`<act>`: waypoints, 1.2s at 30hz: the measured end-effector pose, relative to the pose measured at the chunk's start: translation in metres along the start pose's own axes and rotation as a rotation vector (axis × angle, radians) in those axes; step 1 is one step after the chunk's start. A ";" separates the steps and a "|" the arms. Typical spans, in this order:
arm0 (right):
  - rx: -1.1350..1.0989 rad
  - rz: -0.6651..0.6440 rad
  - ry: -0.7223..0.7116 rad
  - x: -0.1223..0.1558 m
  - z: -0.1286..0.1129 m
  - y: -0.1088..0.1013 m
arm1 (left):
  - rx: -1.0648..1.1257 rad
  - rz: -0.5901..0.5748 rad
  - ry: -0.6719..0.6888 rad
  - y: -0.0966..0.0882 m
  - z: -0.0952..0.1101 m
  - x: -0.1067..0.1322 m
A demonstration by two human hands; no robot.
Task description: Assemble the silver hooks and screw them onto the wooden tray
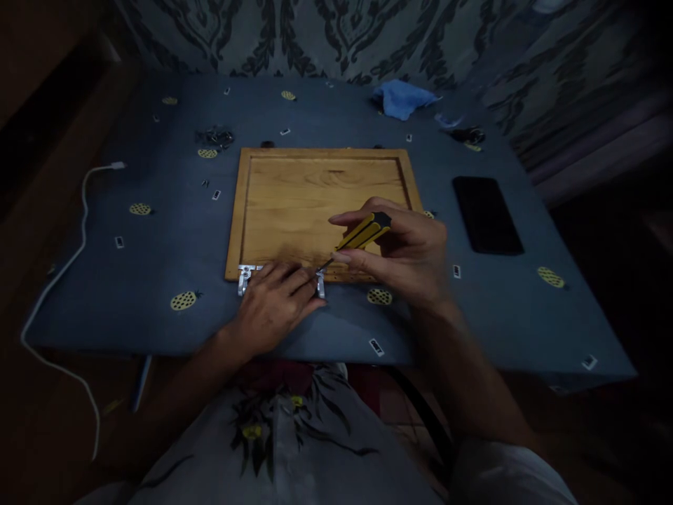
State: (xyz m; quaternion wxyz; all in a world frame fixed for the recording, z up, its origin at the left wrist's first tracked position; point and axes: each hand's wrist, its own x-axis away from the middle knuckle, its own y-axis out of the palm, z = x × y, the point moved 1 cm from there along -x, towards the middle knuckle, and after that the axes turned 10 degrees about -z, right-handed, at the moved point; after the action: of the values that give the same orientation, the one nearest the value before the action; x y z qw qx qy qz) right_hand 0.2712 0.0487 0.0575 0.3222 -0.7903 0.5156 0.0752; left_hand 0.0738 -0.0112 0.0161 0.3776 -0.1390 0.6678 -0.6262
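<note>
A wooden panel (326,203) with a raised frame lies flat on the table in front of me. At its near left edge sits a silver metal latch-like fitting (244,278), partly covered by my left hand (278,298). That hand lies palm down on the fitting and the panel's edge, fingers stretched out. In my right hand (402,249) is a yellow and black screwdriver (362,231), tilted, with the handle between thumb and fingers. Its shaft points down left to the right end of the fitting, beside my left fingers. The tip itself is hard to make out.
A black phone (488,214) lies right of the panel. Small dark hardware piles (215,136) and a blue cloth (404,98) lie toward the back. A white cable (84,210) runs along the left side. The blue tablecloth (336,337) has pineapple prints.
</note>
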 end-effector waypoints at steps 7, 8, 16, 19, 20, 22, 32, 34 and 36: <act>-0.010 0.011 0.034 0.002 -0.002 0.001 | -0.003 0.011 -0.001 -0.001 0.001 -0.001; -0.005 0.006 0.029 0.002 -0.003 0.001 | 0.000 0.012 0.001 -0.002 0.001 -0.001; 0.037 -0.019 0.025 0.001 -0.006 -0.001 | 0.002 0.007 0.007 -0.001 0.000 -0.001; 0.032 -0.022 0.027 0.001 -0.007 -0.002 | -0.005 0.008 0.004 -0.001 0.000 0.000; 0.028 -0.024 0.025 0.001 -0.006 -0.002 | -0.003 0.002 0.001 0.000 0.000 0.000; 0.016 -0.025 0.020 0.001 -0.006 -0.001 | 0.011 -0.015 -0.005 0.000 0.000 0.000; -0.082 0.233 0.093 0.003 -0.007 0.004 | 0.014 -0.009 -0.007 0.001 0.000 0.000; -0.083 0.202 0.112 0.003 -0.007 0.005 | 0.010 -0.015 -0.014 0.001 0.001 0.000; -0.074 0.166 0.138 0.003 -0.007 0.005 | 0.007 -0.021 -0.016 0.001 0.001 0.001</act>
State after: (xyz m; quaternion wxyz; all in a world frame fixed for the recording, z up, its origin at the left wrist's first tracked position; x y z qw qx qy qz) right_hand 0.2667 0.0412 0.0596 0.2491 -0.7597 0.5970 0.0659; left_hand 0.0743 -0.0120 0.0151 0.3770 -0.1496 0.6611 -0.6312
